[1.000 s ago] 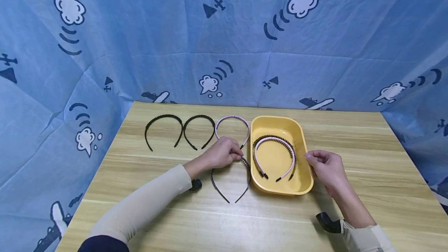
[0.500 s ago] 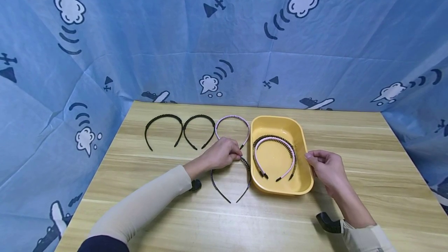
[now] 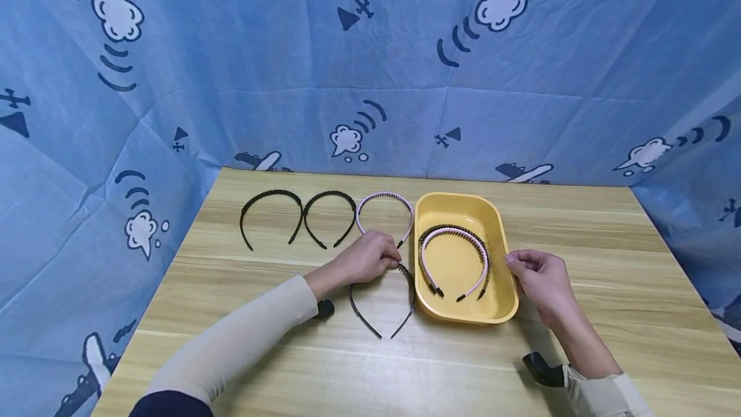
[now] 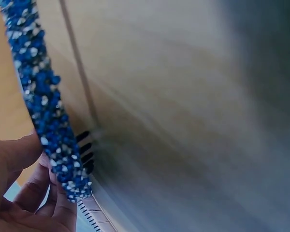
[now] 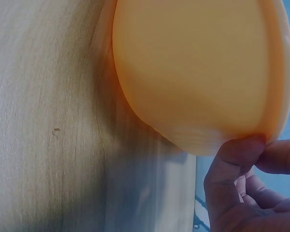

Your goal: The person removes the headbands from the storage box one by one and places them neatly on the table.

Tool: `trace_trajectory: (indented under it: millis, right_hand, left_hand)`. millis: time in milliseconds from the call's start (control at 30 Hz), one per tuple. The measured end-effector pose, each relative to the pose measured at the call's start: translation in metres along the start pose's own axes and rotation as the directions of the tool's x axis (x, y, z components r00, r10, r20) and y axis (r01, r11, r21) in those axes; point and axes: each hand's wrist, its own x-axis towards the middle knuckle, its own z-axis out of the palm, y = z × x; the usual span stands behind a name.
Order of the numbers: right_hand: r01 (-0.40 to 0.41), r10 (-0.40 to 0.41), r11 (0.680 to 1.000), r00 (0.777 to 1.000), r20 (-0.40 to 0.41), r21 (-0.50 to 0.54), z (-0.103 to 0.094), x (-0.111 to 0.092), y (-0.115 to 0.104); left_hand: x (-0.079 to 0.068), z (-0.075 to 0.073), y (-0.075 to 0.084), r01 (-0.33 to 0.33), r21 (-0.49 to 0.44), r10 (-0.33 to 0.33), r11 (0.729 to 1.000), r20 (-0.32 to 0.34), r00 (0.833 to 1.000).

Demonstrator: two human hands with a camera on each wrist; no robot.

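Note:
My left hand (image 3: 368,256) pinches the top of a headband (image 4: 43,101) between thumb and fingers. Blue and silver beads cover its outer side, and dark comb teeth line the inside. Its two ends point toward me over the table, left of a yellow plastic basin (image 3: 454,272). With thumb and fingers, my right hand (image 3: 541,275) grips the basin's right rim. A pink headband (image 3: 448,230) and a dark one lie together inside the basin, partly overlapping. In the right wrist view, the basin's outer wall (image 5: 198,72) rises above the gripping fingers.
Two black headbands (image 3: 271,192) lie side by side at the back left of the wooden table (image 3: 585,230). A light purple headband (image 3: 384,194) sits between them and the basin, partly behind my left hand. A blue patterned curtain (image 3: 260,56) hangs behind the table.
The ends of the beaded headband have shifted very slightly to the right. Both hands, the basin and the other headbands keep their places.

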Motion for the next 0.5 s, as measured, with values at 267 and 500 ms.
trace_trajectory:
  millis: [267, 500]
  right_hand:
    - [0.002, -0.002, 1.000, 1.000, 0.005, -0.007, -0.0008, -0.0002, 0.0003]
    - [0.000, 0.000, 1.000, 1.000, 0.010, -0.008, -0.0013, 0.0002, 0.0005]
  left_hand:
    - [-0.0005, 0.0016, 0.0004, 0.006, 0.018, -0.006, 1.000, -0.012, 1.000]
    - [-0.0012, 0.0009, 0.0009, 0.014, 0.011, -0.013, 1.000, -0.016, 1.000]
